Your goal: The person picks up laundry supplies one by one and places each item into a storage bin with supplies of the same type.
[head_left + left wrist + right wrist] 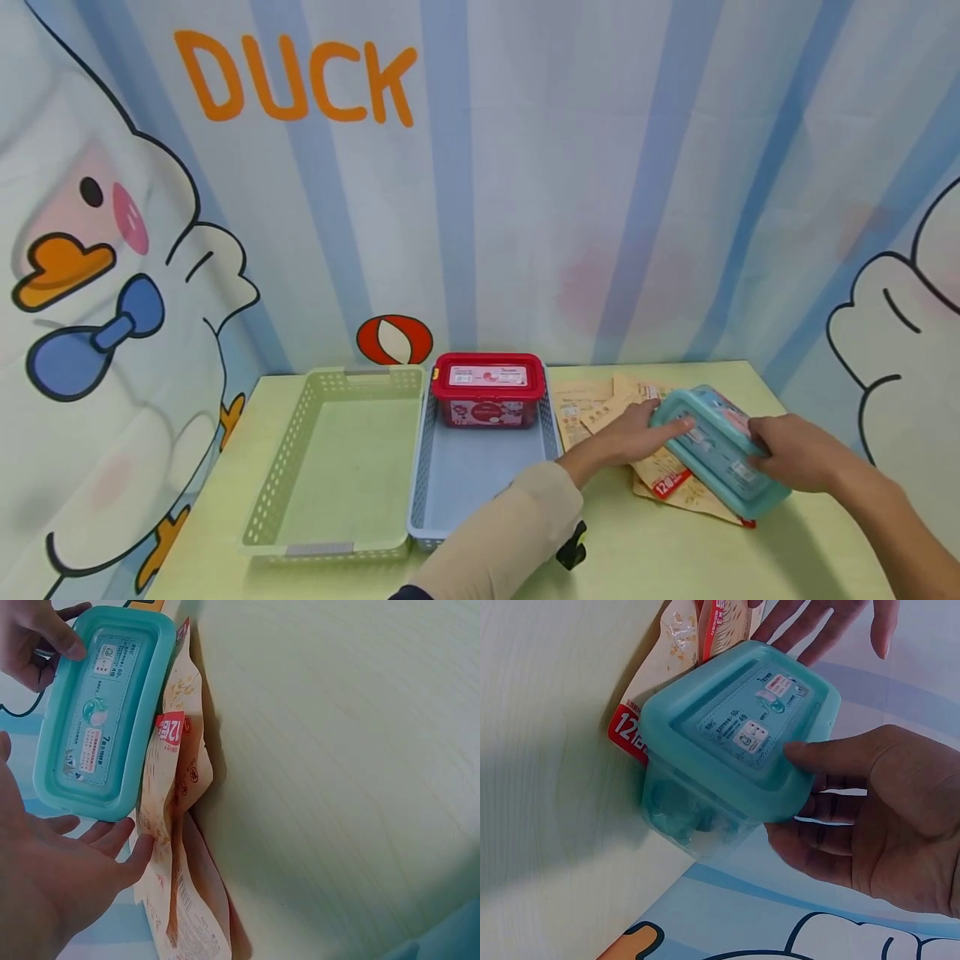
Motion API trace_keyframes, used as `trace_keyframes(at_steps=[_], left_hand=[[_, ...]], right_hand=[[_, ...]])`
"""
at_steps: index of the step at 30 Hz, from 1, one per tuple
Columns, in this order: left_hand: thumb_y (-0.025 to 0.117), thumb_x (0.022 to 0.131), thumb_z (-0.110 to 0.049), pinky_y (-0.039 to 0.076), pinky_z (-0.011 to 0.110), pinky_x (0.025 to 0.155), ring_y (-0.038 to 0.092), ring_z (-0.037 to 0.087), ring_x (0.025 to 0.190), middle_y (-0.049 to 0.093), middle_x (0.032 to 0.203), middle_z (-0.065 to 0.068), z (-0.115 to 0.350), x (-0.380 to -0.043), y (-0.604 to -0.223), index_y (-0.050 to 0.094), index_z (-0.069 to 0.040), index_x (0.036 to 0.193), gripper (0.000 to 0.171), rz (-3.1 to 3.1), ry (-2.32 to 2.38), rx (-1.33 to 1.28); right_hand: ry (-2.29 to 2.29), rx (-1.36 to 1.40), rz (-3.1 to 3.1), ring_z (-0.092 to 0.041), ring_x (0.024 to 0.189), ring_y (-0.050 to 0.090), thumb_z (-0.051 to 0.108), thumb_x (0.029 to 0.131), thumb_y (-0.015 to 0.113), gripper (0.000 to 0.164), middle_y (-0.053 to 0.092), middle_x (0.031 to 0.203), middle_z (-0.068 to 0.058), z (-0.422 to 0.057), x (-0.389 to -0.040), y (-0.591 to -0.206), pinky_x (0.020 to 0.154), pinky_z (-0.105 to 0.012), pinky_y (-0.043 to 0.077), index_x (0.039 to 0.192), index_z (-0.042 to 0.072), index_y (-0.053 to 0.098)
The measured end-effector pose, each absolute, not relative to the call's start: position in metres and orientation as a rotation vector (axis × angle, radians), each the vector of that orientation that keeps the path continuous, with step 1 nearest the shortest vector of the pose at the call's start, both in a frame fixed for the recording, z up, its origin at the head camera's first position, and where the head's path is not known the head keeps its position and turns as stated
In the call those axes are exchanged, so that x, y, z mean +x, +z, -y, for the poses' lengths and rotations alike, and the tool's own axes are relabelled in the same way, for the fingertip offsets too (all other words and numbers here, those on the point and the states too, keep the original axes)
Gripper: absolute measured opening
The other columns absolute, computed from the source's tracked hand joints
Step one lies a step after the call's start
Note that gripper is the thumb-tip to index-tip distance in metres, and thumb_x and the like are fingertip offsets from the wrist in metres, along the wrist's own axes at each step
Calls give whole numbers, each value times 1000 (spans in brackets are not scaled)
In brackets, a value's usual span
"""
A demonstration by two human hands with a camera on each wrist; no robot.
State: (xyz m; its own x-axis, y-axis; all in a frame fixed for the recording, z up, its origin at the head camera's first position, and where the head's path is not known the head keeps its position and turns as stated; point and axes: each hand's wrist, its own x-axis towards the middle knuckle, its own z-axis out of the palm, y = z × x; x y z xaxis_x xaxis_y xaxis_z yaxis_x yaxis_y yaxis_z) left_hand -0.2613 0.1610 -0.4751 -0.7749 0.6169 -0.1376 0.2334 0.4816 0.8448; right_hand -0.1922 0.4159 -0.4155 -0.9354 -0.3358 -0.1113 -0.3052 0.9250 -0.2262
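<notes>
My right hand (798,450) grips one end of a teal-lidded plastic tub (716,458), held tilted above brown paper-like packages (648,473). In the right wrist view the thumb presses on the label side of the lid (705,757) and the fingers curl under its edge. Teal rounded shapes show through the tub's clear body (686,814). At the opposite end is my left hand (637,432). Its fingers (112,836) reach out loosely, with fingertips right at the tub's edge in the left wrist view. Red printed corners mark the packages underneath.
Left of the packages stands a light blue basket (480,475) with a red lidded tub (491,404) at its far end. A pale green basket (360,467) sits beside it. A small black object (572,546) is partly hidden by my left sleeve. Behind the table hangs a printed curtain (525,192).
</notes>
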Motion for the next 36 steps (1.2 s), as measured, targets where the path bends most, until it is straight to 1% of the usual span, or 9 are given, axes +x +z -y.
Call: trace_keyframes(at_steps=[3, 6, 11, 16, 19, 23, 26, 30, 36], left_hand=[[47, 104, -68, 46, 41, 114, 48, 17, 146, 45, 164, 1, -159, -259, -475, 34, -17, 167, 83, -2335, 1264, 718], [50, 105, -66, 49, 39, 110, 53, 17, 141, 50, 159, 1, -157, -258, -476, 38, -16, 165, 79, -2350, 1332, 740], [53, 106, -61, 54, 38, 103, 58, 19, 135, 51, 158, 0, -155, -260, -473, 44, -16, 162, 73, -2366, 1445, 730], [57, 106, -56, 56, 33, 94, 62, 16, 124, 50, 156, 0, -151, -261, -469, 48, -17, 159, 67, -2388, 1504, 689], [61, 107, -50, 56, 30, 85, 61, 11, 112, 56, 144, 1, -148, -263, -465, 51, -16, 157, 62, -2409, 1523, 688], [65, 107, -35, 55, 26, 74, 61, 7, 93, 61, 126, 2, -144, -265, -458, 55, -13, 151, 50, -2426, 1560, 684], [68, 106, -27, 55, 24, 72, 63, 6, 89, 62, 119, -1, -139, -266, -455, 60, -14, 147, 43, -2406, 1612, 647], [69, 106, -20, 54, 23, 70, 61, 5, 90, 61, 107, -7, -134, -267, -454, 64, -16, 143, 38, -2395, 1659, 613], [68, 106, -19, 48, 23, 60, 57, 5, 78, 58, 93, -9, -129, -271, -454, 63, -13, 145, 40, -2429, 1625, 630]], right_hand=[[-273, -490, -2940, -16, 68, 47, 8, 94, 74, 20, 52, 77, 1, -415, -193, -415, 62, -36, 39, 89, 10, 55], [-225, -531, -3002, -16, 69, 48, 5, 94, 74, 19, 53, 79, 0, -413, -193, -415, 62, -38, 41, 92, 8, 55], [-189, -595, -3111, -17, 69, 46, 0, 92, 73, 21, 50, 79, -1, -407, -193, -409, 60, -37, 40, 92, 7, 53], [-171, -585, -3113, -18, 69, 45, 0, 95, 70, 19, 50, 82, -4, -403, -196, -396, 59, -36, 38, 95, 4, 52], [-184, -587, -3102, -19, 69, 44, 1, 97, 69, 19, 49, 82, -4, -402, -198, -388, 60, -36, 37, 95, 4, 50], [-218, -590, -3081, -19, 69, 42, 4, 100, 68, 20, 46, 81, -2, -402, -202, -380, 61, -35, 35, 94, 6, 49], [-239, -610, -3073, -17, 69, 41, 6, 101, 67, 20, 44, 81, -1, -404, -204, -378, 61, -33, 34, 93, 8, 48], [-300, -677, -3076, -15, 71, 40, 6, 101, 68, 22, 43, 81, 0, -405, -205, -379, 62, -30, 33, 94, 10, 47], [-370, -771, -3090, -13, 74, 40, 5, 102, 69, 18, 46, 86, 1, -401, -210, -378, 64, -29, 33, 100, 9, 51]])
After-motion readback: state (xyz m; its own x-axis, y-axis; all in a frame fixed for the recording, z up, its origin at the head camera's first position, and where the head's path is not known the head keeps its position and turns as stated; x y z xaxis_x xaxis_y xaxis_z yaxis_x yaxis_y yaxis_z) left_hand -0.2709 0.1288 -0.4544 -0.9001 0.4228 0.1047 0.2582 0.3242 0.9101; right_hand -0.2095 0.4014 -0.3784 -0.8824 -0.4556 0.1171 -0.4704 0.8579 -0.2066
